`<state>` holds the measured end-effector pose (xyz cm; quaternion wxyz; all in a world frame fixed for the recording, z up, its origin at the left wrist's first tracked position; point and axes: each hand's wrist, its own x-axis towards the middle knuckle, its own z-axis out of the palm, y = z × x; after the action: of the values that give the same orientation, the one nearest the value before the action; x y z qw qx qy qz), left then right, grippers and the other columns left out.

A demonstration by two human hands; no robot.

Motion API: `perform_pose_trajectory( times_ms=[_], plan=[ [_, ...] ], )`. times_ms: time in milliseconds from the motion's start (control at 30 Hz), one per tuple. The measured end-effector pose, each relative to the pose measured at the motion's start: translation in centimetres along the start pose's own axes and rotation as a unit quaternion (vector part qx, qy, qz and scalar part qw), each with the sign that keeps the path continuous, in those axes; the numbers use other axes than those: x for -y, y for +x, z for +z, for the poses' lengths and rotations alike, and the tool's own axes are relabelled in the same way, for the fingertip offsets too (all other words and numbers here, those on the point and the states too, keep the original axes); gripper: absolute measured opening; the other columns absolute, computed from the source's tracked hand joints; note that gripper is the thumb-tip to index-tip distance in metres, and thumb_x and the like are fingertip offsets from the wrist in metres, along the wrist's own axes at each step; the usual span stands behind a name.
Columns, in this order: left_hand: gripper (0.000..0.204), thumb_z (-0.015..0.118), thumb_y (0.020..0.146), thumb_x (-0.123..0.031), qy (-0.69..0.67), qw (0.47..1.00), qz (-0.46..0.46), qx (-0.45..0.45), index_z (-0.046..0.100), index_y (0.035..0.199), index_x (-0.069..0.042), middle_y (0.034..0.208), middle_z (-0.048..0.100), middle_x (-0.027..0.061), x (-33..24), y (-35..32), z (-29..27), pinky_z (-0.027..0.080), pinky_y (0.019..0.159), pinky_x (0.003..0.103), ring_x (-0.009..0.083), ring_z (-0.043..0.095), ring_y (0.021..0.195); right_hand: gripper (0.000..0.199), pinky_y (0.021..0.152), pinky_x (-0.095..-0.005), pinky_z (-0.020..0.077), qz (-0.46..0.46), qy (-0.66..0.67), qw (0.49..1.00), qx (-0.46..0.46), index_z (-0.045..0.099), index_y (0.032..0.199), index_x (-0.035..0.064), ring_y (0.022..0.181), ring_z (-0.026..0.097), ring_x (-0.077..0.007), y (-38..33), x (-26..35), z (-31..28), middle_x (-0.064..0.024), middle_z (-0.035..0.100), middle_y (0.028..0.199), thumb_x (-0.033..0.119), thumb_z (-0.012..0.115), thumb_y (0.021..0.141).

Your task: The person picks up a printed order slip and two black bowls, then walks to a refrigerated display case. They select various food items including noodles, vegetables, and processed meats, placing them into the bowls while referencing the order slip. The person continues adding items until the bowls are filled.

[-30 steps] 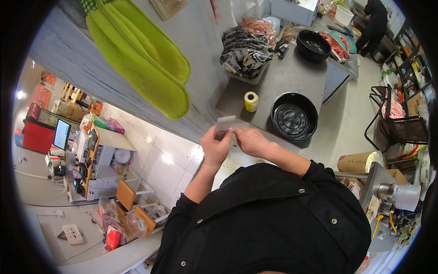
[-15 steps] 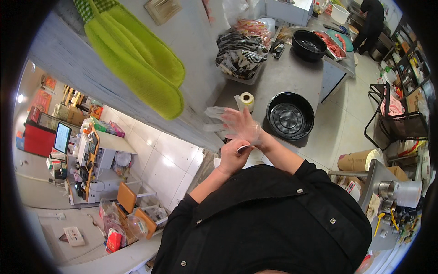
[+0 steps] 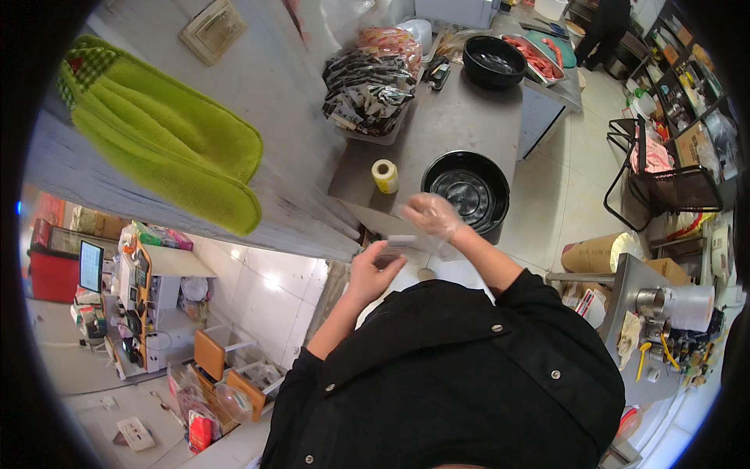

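Note:
My right hand (image 3: 432,214) wears a thin clear plastic glove (image 3: 447,227), its fingers loosely spread, just in front of a stack of black bowls (image 3: 466,192). Just below and to its left, my left hand (image 3: 373,270) pinches the loose edge of the glove at the wrist (image 3: 400,241). Both hands hover over the near edge of a steel table (image 3: 461,117), above my black jacket.
A yellow-cored tape roll (image 3: 384,176) stands left of the bowls. Farther back are a tray of dark packets (image 3: 367,86), another black bowl (image 3: 494,59) and a tray of red meat (image 3: 539,53). Green towels (image 3: 172,148) hang at the left, a black wire cart (image 3: 672,184) stands at the right.
The right hand, spread wide half a second ago, has slid deeper into the glove. My left hand has dropped lower and pulls the glove's edge toward me.

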<state>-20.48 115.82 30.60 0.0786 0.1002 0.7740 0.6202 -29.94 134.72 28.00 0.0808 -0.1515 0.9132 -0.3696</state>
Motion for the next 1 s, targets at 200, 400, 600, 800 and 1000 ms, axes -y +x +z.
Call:
perform_pose_trajectory(
  times_ms=[200,400,600,800,1000],
  plan=[
    [0.029,0.065,0.080,-0.012,-0.112,0.975,-0.135,-0.138,0.054,0.104,0.002,0.088,0.065,0.0084,2.2,-1.1,-3.0,0.050,0.067,0.027,0.0131,0.060,0.073,0.017,0.067,-0.0408,0.0501,0.000,-0.288,0.947,0.140,0.060,0.081,0.0030,0.077,0.062,-0.0301,-4.5,-9.1,1.5,-0.0163,0.063,0.080,0.018,0.055,0.077],
    [0.040,0.036,0.093,-0.032,-0.465,0.836,-0.165,-0.239,0.046,0.116,0.000,0.103,0.057,0.0173,3.4,-5.5,-8.2,0.050,0.071,0.036,0.0235,0.058,0.077,0.017,0.058,-0.0418,0.0492,-0.034,-0.279,0.955,0.094,0.054,0.070,0.0033,0.061,0.060,-0.0328,-5.4,-3.3,-1.2,-0.0176,0.060,0.067,0.017,0.052,0.080],
    [0.053,0.027,0.094,-0.042,-0.617,0.741,0.034,-0.261,0.042,0.125,-0.002,0.113,0.053,0.0197,3.3,-13.8,-15.3,0.051,0.074,0.039,0.0255,0.058,0.085,0.031,0.057,-0.0446,0.0438,-0.108,-0.172,0.952,0.230,0.052,0.071,0.0008,0.064,0.056,-0.0387,-4.4,10.0,-1.4,-0.0212,0.056,0.067,0.029,0.058,0.081],
    [0.068,0.016,0.092,-0.055,-0.608,0.735,0.108,-0.280,0.041,0.128,-0.004,0.118,0.051,0.0181,4.0,-24.1,-24.6,0.052,0.075,0.038,0.0260,0.060,0.088,0.028,0.057,-0.0390,0.0420,-0.153,-0.056,0.927,0.337,0.053,0.075,0.0015,0.062,0.052,-0.0336,-3.1,21.5,10.9,-0.0181,0.052,0.064,0.027,0.060,0.082],
    [0.070,0.015,0.092,-0.056,-0.568,0.746,0.145,-0.317,0.038,0.129,-0.002,0.119,0.049,0.0200,4.3,-31.3,-33.7,0.054,0.074,0.038,0.0259,0.060,0.088,0.024,0.052,-0.0381,0.0382,-0.228,-0.034,0.909,0.347,0.053,0.075,0.0027,0.057,0.049,-0.0311,-0.5,30.3,23.1,-0.0158,0.048,0.060,0.025,0.061,0.081]
  ],
)
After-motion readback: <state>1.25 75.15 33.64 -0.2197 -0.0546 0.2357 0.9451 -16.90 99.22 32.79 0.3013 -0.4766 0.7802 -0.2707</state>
